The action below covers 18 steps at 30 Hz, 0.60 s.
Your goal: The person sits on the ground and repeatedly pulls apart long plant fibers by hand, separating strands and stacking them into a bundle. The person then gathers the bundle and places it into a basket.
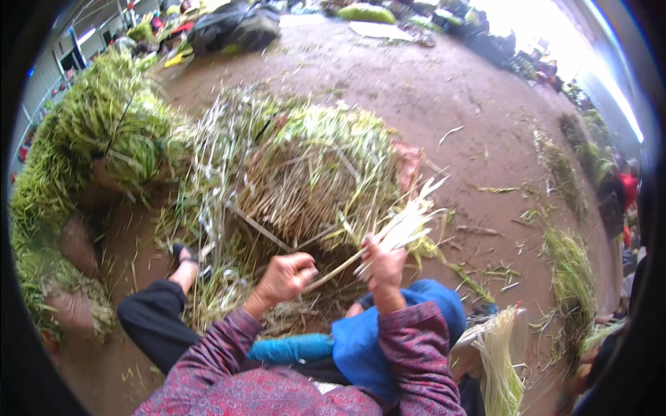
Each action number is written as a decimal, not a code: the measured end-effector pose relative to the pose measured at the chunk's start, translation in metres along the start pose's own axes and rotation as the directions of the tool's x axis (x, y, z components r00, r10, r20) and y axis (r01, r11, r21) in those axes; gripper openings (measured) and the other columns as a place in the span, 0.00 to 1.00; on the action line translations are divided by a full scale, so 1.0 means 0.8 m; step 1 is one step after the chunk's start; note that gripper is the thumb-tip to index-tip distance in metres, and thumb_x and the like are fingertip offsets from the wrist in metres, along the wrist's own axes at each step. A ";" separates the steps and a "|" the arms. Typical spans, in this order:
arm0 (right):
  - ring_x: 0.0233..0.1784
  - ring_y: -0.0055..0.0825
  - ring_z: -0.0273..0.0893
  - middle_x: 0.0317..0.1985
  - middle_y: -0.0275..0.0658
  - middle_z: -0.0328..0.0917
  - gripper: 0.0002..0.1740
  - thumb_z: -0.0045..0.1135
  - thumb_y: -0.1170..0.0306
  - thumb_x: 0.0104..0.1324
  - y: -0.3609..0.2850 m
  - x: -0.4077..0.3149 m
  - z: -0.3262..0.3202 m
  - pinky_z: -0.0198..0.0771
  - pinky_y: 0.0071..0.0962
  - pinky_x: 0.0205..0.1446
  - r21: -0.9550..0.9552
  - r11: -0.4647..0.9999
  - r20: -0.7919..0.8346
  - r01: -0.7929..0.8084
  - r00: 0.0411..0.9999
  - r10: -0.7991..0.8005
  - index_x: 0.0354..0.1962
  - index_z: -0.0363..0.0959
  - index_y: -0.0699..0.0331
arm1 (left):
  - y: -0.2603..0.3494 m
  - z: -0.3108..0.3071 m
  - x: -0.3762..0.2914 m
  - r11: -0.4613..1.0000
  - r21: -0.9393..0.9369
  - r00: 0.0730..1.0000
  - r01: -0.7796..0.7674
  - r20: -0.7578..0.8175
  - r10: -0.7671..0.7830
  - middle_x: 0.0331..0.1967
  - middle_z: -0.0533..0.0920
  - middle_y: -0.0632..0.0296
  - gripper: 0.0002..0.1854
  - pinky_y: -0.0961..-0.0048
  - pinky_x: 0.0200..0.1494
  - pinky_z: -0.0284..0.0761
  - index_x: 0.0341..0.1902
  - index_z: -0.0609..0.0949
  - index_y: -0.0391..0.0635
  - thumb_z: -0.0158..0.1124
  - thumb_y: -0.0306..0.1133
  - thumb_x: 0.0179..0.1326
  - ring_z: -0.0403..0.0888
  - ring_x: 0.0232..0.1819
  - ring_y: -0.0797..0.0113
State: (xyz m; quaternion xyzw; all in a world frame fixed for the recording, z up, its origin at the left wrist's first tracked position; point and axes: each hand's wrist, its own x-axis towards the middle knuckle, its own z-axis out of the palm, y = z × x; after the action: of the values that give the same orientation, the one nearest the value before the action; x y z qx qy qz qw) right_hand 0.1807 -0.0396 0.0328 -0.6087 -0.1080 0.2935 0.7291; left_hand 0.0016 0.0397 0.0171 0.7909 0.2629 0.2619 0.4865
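Note:
My right hand [386,265] is closed around a bunch of pale peeled plant stalks [408,223], whose leafy ends fan out to the upper right. One longer stalk [335,271] slants down to the left from that bunch. Its lower end meets the curled fingers and thumb of my left hand [286,275], which appear to pinch it. Just beyond both hands lies a large heap of cut green stalks [312,177], brown stem ends facing me. Loose leaves and pale peelings [213,187] lie along its left side.
More leafy green bundles [67,151] are piled at left. Pale stalks [499,353] hang over a support by my right side. A blue cloth [364,343] covers my right knee. Scraps litter the brown floor [468,104]; other people [627,192] are at the far right.

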 end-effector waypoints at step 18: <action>0.16 0.16 0.70 0.16 0.36 0.75 0.09 0.62 0.72 0.49 0.009 -0.030 0.006 0.64 0.17 0.18 -0.318 0.948 0.314 -0.031 0.940 0.136 0.21 0.74 0.71 | 0.036 0.040 -0.006 0.996 -0.040 0.971 0.086 0.229 -0.075 0.17 0.76 0.53 0.06 0.73 0.23 0.70 0.28 0.76 0.36 0.50 0.24 0.51 0.76 0.19 0.66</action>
State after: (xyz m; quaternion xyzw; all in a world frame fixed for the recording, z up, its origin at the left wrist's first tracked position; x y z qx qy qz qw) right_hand 0.1564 -0.0485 0.0320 -0.6611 -0.2474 0.4021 0.5832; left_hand 0.0240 0.0051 0.0298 0.7922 0.2309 0.1563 0.5428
